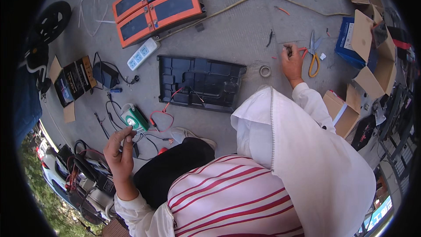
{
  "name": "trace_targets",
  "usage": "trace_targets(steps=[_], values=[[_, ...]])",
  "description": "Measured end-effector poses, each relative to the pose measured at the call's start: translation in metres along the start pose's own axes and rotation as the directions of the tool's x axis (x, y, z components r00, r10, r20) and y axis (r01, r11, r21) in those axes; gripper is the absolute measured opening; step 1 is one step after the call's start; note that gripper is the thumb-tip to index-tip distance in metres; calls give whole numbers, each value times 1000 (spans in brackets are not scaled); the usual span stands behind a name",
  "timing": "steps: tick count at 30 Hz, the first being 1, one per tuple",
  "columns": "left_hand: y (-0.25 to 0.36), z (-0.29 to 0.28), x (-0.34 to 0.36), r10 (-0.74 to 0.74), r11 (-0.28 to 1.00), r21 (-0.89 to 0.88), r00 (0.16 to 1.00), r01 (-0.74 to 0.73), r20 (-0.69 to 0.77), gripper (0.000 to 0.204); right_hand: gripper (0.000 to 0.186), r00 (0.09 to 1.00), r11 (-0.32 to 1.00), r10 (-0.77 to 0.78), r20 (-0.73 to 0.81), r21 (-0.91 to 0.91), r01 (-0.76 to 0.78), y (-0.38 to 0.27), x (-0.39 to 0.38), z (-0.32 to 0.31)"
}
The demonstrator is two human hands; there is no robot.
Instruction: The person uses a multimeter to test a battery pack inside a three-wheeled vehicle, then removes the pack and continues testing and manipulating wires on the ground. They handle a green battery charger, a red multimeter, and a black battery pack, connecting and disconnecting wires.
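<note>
My left hand (118, 154) is raised at the lower left, thumb and fingertips pinched together; anything between them is too small to name. Just beyond its fingertips a green and white device (137, 120) lies with several black leads and a red lead (164, 110). My right hand (292, 65) reaches to the floor with fingers curled closed, and what they hold, if anything, is hidden. Right beside it are a red-handled tool (303, 50) and scissors (314, 63) with yellow handles. A roll of tape (265, 71) sits left of that hand. Between the hands lies a ribbed black plastic cover (199, 79).
Orange-edged battery packs (158, 11) stand at the far left of centre, by a white power strip (144, 54). Open cardboard boxes (372, 52) line the right. A black box (72, 81), a charger-like block (105, 75) and a blue screwdriver (115, 90) lie at left.
</note>
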State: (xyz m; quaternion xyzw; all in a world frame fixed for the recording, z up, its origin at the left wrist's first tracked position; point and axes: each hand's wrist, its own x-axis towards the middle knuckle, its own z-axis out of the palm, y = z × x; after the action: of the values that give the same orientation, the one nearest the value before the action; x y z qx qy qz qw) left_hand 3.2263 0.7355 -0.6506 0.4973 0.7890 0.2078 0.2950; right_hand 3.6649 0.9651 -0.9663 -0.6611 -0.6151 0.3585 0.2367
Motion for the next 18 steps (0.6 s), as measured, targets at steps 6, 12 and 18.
trace_targets(steps=[6, 12, 18], values=[[-3, -6, -9, -75, 997, -24, 997, 75, -29, 22, 18, 891, 953, -302, 340, 82, 292, -61, -19, 37], [-10, -19, -13, -272, 962, 89, 938, 258, 216, 44, 19, 783, 913, -394, 481, 107, 394, -94, -40, 52], [-28, -34, -37, -371, 926, 165, 897, 339, 241, 55, 19, 834, 934, -328, 445, 19, 357, -77, -40, 53]])
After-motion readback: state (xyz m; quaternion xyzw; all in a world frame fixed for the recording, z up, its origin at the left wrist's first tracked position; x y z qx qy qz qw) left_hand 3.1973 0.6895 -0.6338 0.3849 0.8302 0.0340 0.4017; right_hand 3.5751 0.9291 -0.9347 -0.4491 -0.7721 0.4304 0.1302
